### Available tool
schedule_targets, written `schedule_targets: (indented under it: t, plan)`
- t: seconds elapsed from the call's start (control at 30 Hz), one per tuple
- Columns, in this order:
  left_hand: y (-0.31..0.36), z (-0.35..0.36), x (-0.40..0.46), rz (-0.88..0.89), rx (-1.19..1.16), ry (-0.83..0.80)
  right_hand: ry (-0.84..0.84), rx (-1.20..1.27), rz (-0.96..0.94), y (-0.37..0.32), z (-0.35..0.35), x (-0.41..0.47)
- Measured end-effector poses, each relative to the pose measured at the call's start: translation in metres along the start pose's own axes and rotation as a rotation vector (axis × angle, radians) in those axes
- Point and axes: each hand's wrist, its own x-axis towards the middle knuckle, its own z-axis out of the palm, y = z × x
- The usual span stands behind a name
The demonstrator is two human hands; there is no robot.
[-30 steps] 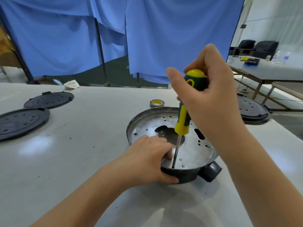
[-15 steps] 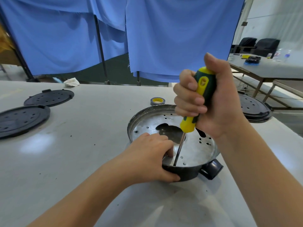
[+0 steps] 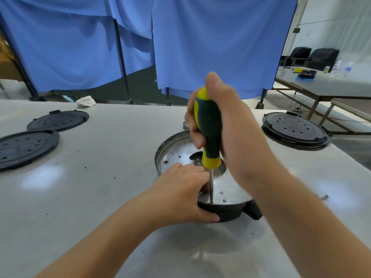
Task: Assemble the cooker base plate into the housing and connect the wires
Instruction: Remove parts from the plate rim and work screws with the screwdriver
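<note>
A round black cooker housing (image 3: 224,212) sits on the table with a silver perforated base plate (image 3: 228,189) inside it. My left hand (image 3: 180,195) grips the near rim of the housing, fingers resting on the plate beside the screwdriver shaft. My right hand (image 3: 226,127) is wrapped around the green and yellow handle of a screwdriver (image 3: 208,135). The screwdriver stands nearly upright, its tip on the plate close to the near rim. No wires are visible.
Two black perforated covers (image 3: 26,147) (image 3: 58,120) lie at the left, another stack (image 3: 295,131) at the right. A tape roll (image 3: 185,125) peeks out behind my right hand. A small screw (image 3: 324,197) lies on the grey table (image 3: 90,187). Blue curtains hang behind.
My right hand has re-gripped and turned the screwdriver handle, going from fingertips on the top to a full fist around it. The shaft stands more upright. My left hand stays on the rim.
</note>
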Motion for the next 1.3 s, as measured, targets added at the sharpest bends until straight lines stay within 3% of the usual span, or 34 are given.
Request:
schedule_targets:
  t: [0.1, 0.33, 0.4, 0.57, 0.67, 0.8, 1.03, 1.13, 1.3]
  plan:
    - [-0.002, 0.002, 0.001, -0.010, 0.027, 0.007, -0.216, 0.152, 0.073, -0.008, -0.029, 0.008]
    - [-0.002, 0.004, 0.001, -0.018, 0.055, 0.000, -0.326, 0.447, 0.094, -0.015, -0.047, 0.009]
    - [-0.003, 0.004, 0.001, -0.021, 0.051, 0.003, -0.222, 0.444, 0.109, -0.014, -0.046, 0.011]
    - [-0.003, 0.004, 0.000, -0.015, 0.045, -0.002, 0.308, 0.262, 0.065, -0.005, -0.038, 0.018]
    - [-0.002, 0.004, -0.001, -0.014, 0.035, 0.004, 0.470, 0.133, -0.038, -0.002, -0.024, 0.016]
    - [-0.002, 0.003, -0.001, -0.021, 0.047, -0.003, 0.426, 0.082, -0.050, -0.004, -0.017, 0.010]
    - [-0.006, 0.000, -0.002, -0.020, 0.020, -0.039, 0.150, 0.070, 0.248, -0.017, -0.061, 0.017]
    - [-0.010, -0.001, -0.003, -0.011, 0.015, -0.042, 0.246, 0.120, 0.203, -0.018, -0.081, 0.018]
    - [-0.011, 0.000, -0.004, -0.023, -0.014, -0.034, 0.589, 0.026, 0.066, -0.021, -0.122, 0.020]
